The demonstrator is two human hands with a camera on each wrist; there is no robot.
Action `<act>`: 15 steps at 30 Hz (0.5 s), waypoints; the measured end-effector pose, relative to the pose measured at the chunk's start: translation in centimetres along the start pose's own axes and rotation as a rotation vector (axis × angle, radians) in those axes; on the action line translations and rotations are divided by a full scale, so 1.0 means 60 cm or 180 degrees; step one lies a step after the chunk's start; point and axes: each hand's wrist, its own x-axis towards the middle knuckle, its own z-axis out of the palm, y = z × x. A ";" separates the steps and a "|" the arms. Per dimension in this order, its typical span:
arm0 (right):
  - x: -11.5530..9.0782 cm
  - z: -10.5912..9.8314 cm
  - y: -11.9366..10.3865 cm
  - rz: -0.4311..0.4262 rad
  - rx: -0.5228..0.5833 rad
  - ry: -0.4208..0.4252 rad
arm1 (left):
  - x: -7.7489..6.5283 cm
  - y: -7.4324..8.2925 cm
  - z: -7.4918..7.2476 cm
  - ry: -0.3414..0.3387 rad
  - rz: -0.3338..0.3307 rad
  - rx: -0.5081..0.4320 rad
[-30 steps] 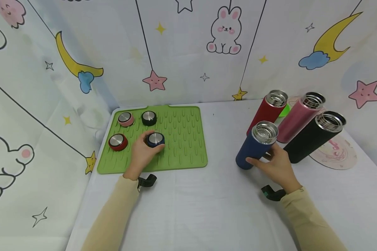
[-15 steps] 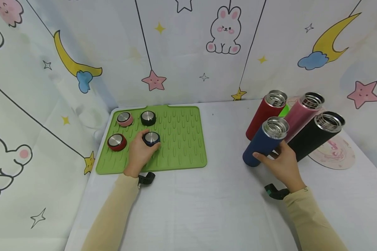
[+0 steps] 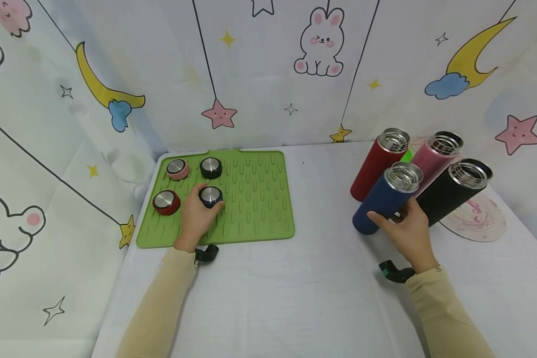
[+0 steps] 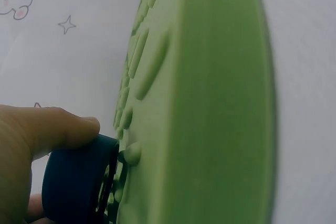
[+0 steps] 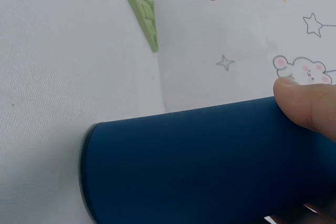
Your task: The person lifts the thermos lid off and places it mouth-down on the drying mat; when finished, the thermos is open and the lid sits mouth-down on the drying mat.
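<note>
My left hand (image 3: 197,214) pinches a dark blue bottle lid (image 3: 211,195) with a steel top, low on the green mat (image 3: 259,209). In the left wrist view the thumb lies on the side of the lid (image 4: 79,177), whose underside is right at the mat's bumps. Around the blue thermos bottle (image 3: 382,201), my right hand (image 3: 409,231) curls its thumb and fingers. This lidless bottle stands in front of a red bottle (image 3: 371,171) and a pink bottle (image 3: 429,159), overlapping both in the head view. A black bottle (image 3: 447,194) is just to its right.
Also on the mat are a red lid (image 3: 166,202), a pink lid (image 3: 177,169) and a black lid (image 3: 211,168). A round pink patterned mat (image 3: 479,219) lies beneath the bottles at right, with a bit of something bright green (image 3: 407,155) behind them. A patterned cloth backdrop (image 3: 259,64) borders the table.
The blue bottle has moved right and slightly back in my right hand, up to the other bottles. My left hand has slid the blue lid a little left, toward the other lids.
</note>
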 end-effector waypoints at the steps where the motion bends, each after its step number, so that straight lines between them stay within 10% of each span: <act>1: 0.000 -0.001 0.000 0.0011 -0.0024 0.0019 | 0.000 -0.001 0.000 -0.0005 0.0000 0.0002; 15: 0.003 -0.004 0.002 0.0192 0.0045 0.0131 | 0.001 -0.007 0.002 0.0069 0.0032 0.0000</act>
